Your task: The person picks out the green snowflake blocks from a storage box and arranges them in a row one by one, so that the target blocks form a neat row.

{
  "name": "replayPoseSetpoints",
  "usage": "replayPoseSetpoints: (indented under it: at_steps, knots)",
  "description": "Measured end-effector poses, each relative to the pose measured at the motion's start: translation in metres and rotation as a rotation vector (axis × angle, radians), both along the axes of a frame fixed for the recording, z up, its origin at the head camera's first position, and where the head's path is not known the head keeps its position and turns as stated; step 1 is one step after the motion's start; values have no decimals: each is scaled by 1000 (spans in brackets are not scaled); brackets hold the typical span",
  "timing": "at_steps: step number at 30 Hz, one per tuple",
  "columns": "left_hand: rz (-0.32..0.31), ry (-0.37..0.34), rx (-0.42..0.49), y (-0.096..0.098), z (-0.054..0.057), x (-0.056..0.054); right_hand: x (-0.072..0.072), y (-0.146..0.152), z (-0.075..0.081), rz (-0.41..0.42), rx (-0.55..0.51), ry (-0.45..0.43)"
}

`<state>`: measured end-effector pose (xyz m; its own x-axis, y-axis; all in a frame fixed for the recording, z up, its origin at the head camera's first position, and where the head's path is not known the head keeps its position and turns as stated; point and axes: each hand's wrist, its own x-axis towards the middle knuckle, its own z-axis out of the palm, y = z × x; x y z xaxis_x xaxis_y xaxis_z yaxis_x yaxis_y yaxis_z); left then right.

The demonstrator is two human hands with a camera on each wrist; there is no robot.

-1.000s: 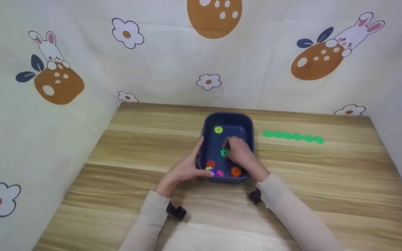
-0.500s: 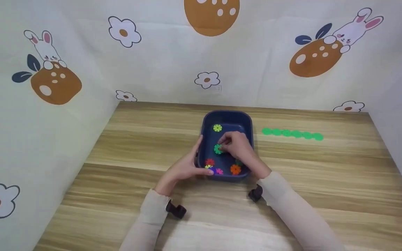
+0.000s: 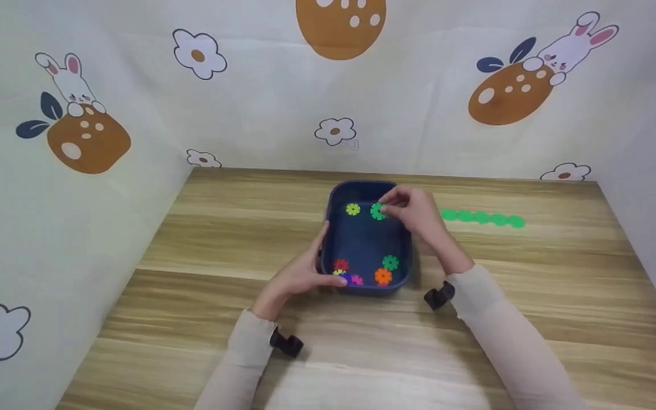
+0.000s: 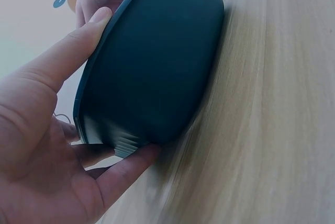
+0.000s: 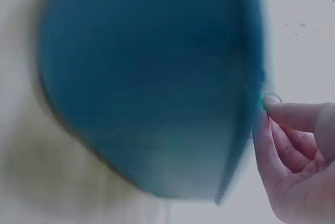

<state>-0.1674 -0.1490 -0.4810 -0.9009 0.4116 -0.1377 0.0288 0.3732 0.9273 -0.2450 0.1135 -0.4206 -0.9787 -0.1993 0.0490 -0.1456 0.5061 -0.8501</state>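
A dark blue plastic bin [image 3: 367, 239] stands on the table. At its near-left corner my left hand [image 3: 304, 274] grips it, thumb over the rim and fingers along the outer side; the left wrist view shows the fingers under the bin's [image 4: 152, 62] ribbed end. Over the far-right part, my right hand [image 3: 422, 215] pinches a green notched snowflake disc [image 3: 377, 211] between thumb and fingertips. In the right wrist view, the bin wall hides most of that disc [image 5: 263, 101]. Inside lie a yellow disc [image 3: 353, 209], a green disc [image 3: 390, 262] and an orange disc [image 3: 383, 277].
Red [image 3: 340, 265], pink [image 3: 357, 280] and blue discs [image 3: 346, 279] cluster by my left thumb, with a yellow one partly covered. Right of the bin, a row of joined green discs [image 3: 482, 217] lies on the wooden table [image 3: 533, 273]. A printed cloth [image 3: 265, 85] hangs behind.
My right hand has lifted the green disc from the bin's middle towards its far-right rim. Another green disc near the orange one is now uncovered. My left hand keeps its hold.
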Motion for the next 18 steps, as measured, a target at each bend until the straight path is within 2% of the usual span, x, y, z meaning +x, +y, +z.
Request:
replayPoseSetpoints:
  at_steps: [8, 13, 18]
  knots:
    - [37, 9, -45, 1, -2, 0, -14, 64, 16, -96, -120, 53]
    - [35, 10, -46, 0, -3, 0, -15, 113, 19, -183, -144, 55]
    - [24, 25, -60, 0, -2, -1, -12, 161, 15, -291, -197, 23]
